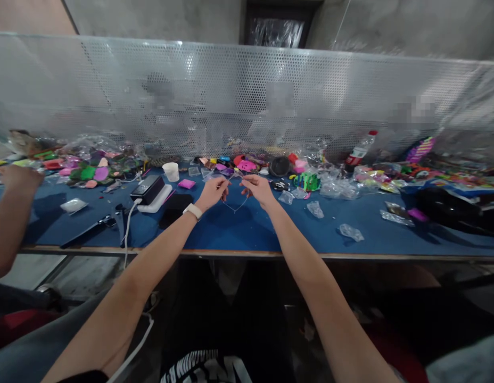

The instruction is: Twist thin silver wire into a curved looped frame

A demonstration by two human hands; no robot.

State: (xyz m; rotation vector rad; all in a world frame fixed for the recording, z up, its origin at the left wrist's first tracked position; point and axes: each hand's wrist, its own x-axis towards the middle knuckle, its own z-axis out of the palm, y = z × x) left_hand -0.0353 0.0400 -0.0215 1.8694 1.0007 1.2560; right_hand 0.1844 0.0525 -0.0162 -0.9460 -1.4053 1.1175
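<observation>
My left hand, with a pale band on its wrist, is above the blue table, thumb and fingertips pinched together. Across a small gap, my right hand makes a similar pinch. A thin, pale cord runs between them and sags in a V shape below the fingers. Its ends are hidden at my fingertips, and anything else held there is too small to make out. Beyond my hands lie a pink piece and other small coloured pieces. A bright pink packet is to the left of my left hand.
On the left are a white cup, a black device on a white block with a cable, and scissors. Clear plastic bags and a bottle are on the right. Another person's hand works at far left.
</observation>
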